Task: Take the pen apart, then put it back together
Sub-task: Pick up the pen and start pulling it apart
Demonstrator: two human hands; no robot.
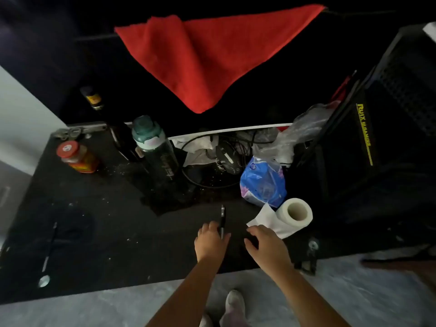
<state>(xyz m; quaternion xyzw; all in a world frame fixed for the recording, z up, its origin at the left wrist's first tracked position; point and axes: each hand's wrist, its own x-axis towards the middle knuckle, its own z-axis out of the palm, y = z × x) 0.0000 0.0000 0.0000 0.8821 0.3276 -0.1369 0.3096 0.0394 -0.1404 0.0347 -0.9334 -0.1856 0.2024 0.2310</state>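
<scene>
Two bare arms reach up from the bottom edge, where they are cut off. The left hand (211, 240) rests on the dark table (99, 232) with its fingers curled down beside the pen (222, 220). It touches the pen's near end, but the picture does not show if it grips it. The pen is black and thin and points away from the person; its near tip is hidden by the hand. The right hand (267, 246) hovers just beside, fingers spread apart and holding nothing. Near it lies a white paper roll (293, 215). Behind that sits a blue bag (263, 182). Farther back stand a green bottle (154, 149) and a red-lidded jar (75, 156). A red cloth (207, 55) hangs above, and the space behind it is too dark to make out.
</scene>
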